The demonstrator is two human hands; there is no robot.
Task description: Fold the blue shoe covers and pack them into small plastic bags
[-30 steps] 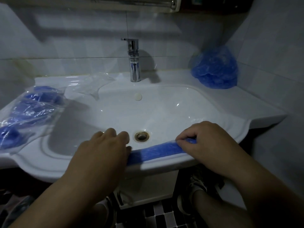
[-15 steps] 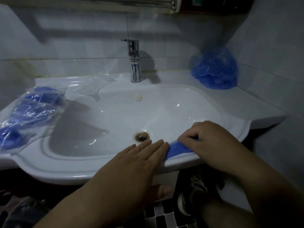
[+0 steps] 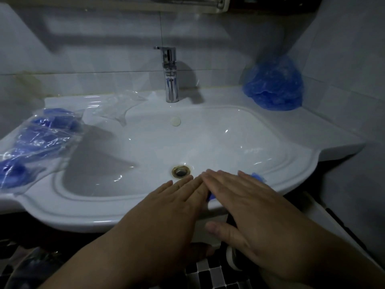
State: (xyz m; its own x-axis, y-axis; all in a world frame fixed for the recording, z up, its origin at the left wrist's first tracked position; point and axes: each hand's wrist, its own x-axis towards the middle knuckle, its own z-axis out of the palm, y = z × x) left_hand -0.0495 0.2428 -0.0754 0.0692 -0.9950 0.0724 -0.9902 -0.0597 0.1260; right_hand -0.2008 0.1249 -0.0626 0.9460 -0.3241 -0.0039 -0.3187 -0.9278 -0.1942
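Observation:
A folded blue shoe cover lies on the front rim of the white sink, almost wholly covered by my hands. Only its right tip and a sliver between my hands show. My right hand lies flat on top of it, fingers straight. My left hand rests flat beside it, its fingertips touching those of the right hand. A heap of loose blue shoe covers sits in the back right corner. Packed plastic bags with blue covers lie on the left rim.
Empty clear plastic bags lie at the back left, next to the chrome faucet. The drain is just beyond my fingertips. Tiled walls close in behind and on the right. A checkered floor and a shoe show below.
My left hand swept right along the blue strip, folding it shorter. My right hand went from pinching the strip's end to lying flat over the folded cover.

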